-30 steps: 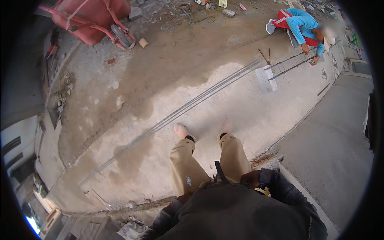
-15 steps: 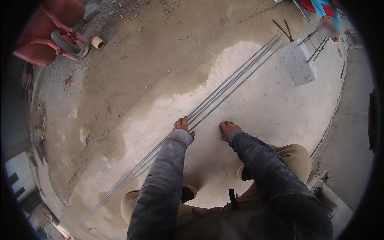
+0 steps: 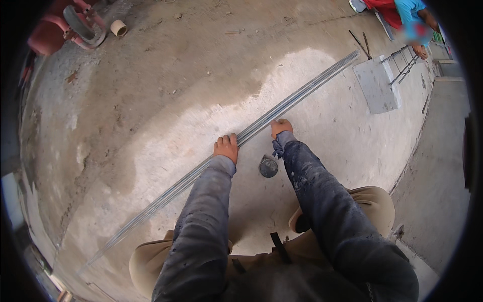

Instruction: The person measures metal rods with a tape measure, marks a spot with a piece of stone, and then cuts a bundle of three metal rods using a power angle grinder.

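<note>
A bundle of long thin steel rods (image 3: 297, 96) runs slantwise across the floor, from lower left to upper right. My left hand (image 3: 226, 147) is over the bundle near its middle, fingers curled across the rods. Farther along, my right hand (image 3: 280, 128) is closed at the near edge of the same rods, its fingertips partly hidden. Between my forearms a round dark object (image 3: 268, 167), resembling a tape measure, rests on the concrete.
At the upper right stands a pale concrete block (image 3: 377, 85) with a wire-tied rebar frame (image 3: 402, 65) beside it. A person in blue and red (image 3: 412, 20) is there, one hand at the frame. A red wheelbarrow (image 3: 75, 25) and a short tan pipe piece (image 3: 118, 28) lie upper left.
The rods have come closer together into a tight bundle. My right hand has left the round dark object on the floor and moved forward to the rods. My left hand stays at the bundle.
</note>
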Motion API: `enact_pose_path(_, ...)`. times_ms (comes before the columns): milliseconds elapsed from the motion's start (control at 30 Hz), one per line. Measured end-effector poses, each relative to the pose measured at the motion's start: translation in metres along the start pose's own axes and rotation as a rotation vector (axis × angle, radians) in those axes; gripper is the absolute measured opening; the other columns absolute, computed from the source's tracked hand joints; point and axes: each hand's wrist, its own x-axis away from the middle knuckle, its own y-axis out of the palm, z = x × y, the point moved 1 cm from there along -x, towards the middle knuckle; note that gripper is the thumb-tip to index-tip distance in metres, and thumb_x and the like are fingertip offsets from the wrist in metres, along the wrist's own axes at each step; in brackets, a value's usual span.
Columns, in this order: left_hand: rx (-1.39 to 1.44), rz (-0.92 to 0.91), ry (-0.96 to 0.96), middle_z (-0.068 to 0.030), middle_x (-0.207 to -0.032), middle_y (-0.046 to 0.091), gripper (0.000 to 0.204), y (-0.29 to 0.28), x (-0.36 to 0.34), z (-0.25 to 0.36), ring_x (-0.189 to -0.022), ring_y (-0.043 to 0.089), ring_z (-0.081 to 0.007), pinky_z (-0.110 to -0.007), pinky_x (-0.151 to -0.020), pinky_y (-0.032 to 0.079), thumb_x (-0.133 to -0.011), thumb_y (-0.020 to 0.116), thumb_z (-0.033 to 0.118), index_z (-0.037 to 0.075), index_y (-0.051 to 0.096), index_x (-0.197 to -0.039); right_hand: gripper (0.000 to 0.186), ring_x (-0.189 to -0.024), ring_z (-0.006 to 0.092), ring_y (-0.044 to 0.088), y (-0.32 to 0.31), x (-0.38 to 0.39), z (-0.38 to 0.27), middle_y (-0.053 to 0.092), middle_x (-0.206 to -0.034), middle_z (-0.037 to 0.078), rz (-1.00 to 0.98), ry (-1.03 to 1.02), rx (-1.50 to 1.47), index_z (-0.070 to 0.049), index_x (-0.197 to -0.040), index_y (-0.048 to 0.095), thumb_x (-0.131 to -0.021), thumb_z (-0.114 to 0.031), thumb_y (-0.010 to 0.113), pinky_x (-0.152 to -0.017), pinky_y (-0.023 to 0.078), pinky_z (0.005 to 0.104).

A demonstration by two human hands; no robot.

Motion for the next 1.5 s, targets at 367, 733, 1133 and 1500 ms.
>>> enact_pose_path(367, 0.034, -0.126, -0.026, -0.0183, -0.1, 0.052, 0.045, -0.014, -0.011, 0.013, -0.092, 0.052, -0.0322, -0.038, -0.079, 0.044, -0.072, 0.066, 0.026, 0.003, 0.043, -0.104, 0.029, -0.052, 0.0218, 0.056, 0.009, -0.023, 0.008, 0.058, -0.065, 0.014, -0.08, 0.357, -0.809, 0.008, -0.073, 0.055, -0.077, -0.021, 0.049, -0.049, 0.045, 0.0319)
enact_pose_path(733, -0.01, -0.005, 0.107, -0.0129, -0.088, 0.058, 0.017, -0.005, -0.003, 0.019, -0.083, 0.058, -0.0278, -0.036, -0.07, 0.049, -0.078, 0.049, 0.011, 0.004, 0.053, -0.093, 0.038, -0.066, 0.02, 0.057, -0.017, -0.013, -0.018, 0.056, -0.084, 0.013, -0.192, 0.461, -0.508, 0.006, -0.097, 0.052, -0.079, -0.027, 0.058, -0.058, 0.049, 0.0344)
enact_pose_path(1133, 0.002, -0.059, 0.048, -0.0136, -0.09, 0.058, 0.027, -0.006, -0.015, 0.019, -0.086, 0.057, -0.0276, -0.035, -0.07, 0.049, -0.076, 0.055, 0.01, 0.004, 0.047, -0.1, 0.038, -0.044, 0.0196, 0.055, 0.004, -0.05, 0.011, 0.059, -0.058, 0.009, -0.137, 0.336, -0.295, 0.001, -0.063, 0.061, -0.074, -0.036, 0.065, -0.044, 0.044, 0.0337)
enact_pose_path(1500, -0.066, -0.1, 0.087, -0.0152, -0.094, 0.056, 0.028, -0.009, -0.009, 0.054, -0.087, 0.057, -0.0294, -0.04, -0.071, 0.048, -0.078, 0.047, 0.006, 0.004, 0.041, -0.105, 0.061, -0.082, 0.0322, 0.06, -0.009, -0.072, 0.021, 0.058, -0.097, 0.024, -0.131, 0.35, -0.372, 0.007, -0.098, 0.054, -0.079, -0.05, 0.05, -0.074, 0.047, 0.0396)
